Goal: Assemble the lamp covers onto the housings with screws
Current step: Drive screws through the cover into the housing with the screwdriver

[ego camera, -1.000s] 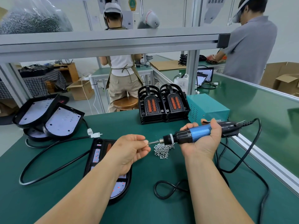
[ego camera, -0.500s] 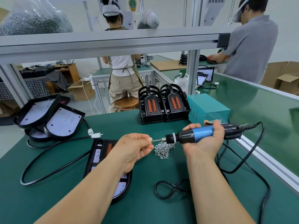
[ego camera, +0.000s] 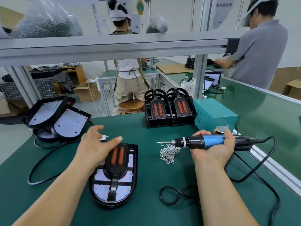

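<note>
A black lamp housing [ego camera: 114,185] lies flat on the green table in front of me, with a black cover with two orange bars [ego camera: 118,158] sitting on it. My left hand [ego camera: 96,144] hovers over the housing's far left end, fingers spread, holding nothing. My right hand [ego camera: 213,149] grips a blue and black electric screwdriver [ego camera: 200,141], held level with its bit pointing left. A screw seems to sit on the bit tip. Below the bit lies a pile of small silver screws [ego camera: 169,152].
Two stacks of black covers [ego camera: 169,108] stand at the table's far edge beside a teal power box [ego camera: 215,115]. Several open housings [ego camera: 57,119] lean at the far left. Black cables [ego camera: 179,194] loop over the table. Two people work at benches beyond.
My left hand has left the screwdriver bit, swung left and opened over the housing. The screwdriver stays level in my right hand. The view has tilted down, showing the whole housing.
</note>
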